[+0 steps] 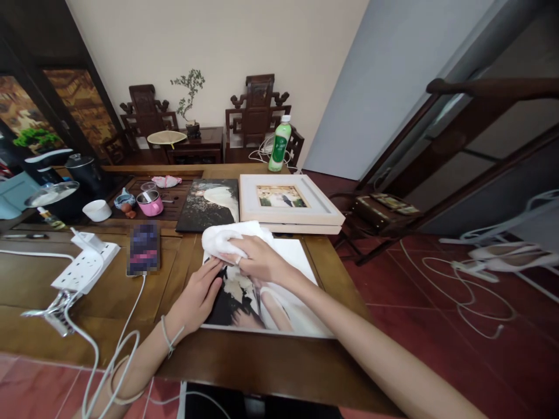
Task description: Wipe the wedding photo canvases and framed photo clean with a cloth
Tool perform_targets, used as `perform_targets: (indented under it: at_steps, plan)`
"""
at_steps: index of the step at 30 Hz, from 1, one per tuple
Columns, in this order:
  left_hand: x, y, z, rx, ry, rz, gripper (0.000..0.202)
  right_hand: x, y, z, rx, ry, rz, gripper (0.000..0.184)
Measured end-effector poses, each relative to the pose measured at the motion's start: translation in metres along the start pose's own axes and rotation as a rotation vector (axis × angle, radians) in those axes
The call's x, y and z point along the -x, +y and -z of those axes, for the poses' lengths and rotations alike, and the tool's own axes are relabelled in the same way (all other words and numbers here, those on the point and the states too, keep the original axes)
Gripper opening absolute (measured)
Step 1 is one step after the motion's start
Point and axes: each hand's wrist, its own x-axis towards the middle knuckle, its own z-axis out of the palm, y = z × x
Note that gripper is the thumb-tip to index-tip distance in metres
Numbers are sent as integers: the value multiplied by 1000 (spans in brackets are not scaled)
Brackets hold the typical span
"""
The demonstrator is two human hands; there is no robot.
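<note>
A large photo print (279, 314) lies flat on the wooden table (262, 366) in front of me. My left hand (198, 297) rests flat on the print's left edge, fingers stretched out. My right hand (257, 259) is closed on a white cloth (227, 238) and presses it onto the upper part of the print. Behind the print lie a dark photo print (209, 203) and a white picture frame (288, 203) stacked on another frame.
A phone (143, 247) on a white cable and a white power strip (85, 265) lie to the left. Further back stand a pink cup (151, 203), a white bowl (96, 209) and a green bottle (279, 144). Cables trail over the red floor at right.
</note>
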Motion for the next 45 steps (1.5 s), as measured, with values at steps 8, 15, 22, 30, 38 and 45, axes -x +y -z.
perform_targets:
  at_steps: [8, 15, 22, 30, 38, 45]
  plan:
    - [-1, 2, 2, 8, -49, -2, 44, 42, 30, 15, 45, 39, 18, 23]
    - [-2, 3, 3, 71, -76, 47, 46, 86, 71, 48, 133, 128, -47, 30]
    - [-1, 2, 2, 35, -106, 44, 47, 118, 62, 32, 252, 127, 59, 16]
    - [-1, 3, 2, 31, -100, 47, 46, 182, 2, 7, 285, 1, 235, 20]
    - [-3, 5, 4, -5, -136, 34, 47, 172, 8, 13, 249, 9, 164, 15]
    - [-3, 6, 5, -22, -144, 48, 47, 108, 59, 32, 361, 129, 112, 20]
